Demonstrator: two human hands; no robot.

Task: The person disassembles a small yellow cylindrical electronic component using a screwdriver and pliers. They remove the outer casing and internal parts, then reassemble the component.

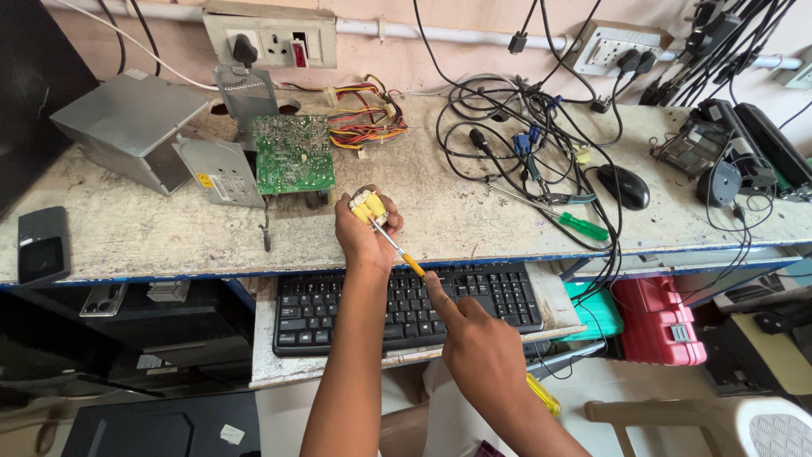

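We hold a small yellow transformer (367, 206) in the left hand (364, 233), fingers wrapped tight around it, raised just above the front edge of the table (474, 216). Our right hand (478, 347) is closed on a slim screwdriver (397, 248) with an orange-yellow handle; its metal shaft runs up and left, and the tip meets the transformer. The index finger lies along the handle.

Below both hands, a black keyboard (338, 309) sits on a pull-out tray. On the table behind the transformer we note a green circuit board (293, 152), propped up beside an opened grey metal casing (135, 127), with a bundle of red, yellow and black wires (368, 118) next to it. To the right lie a tangle of black cables (516, 127), a green-handled screwdriver (558, 216) and a black mouse (624, 186).
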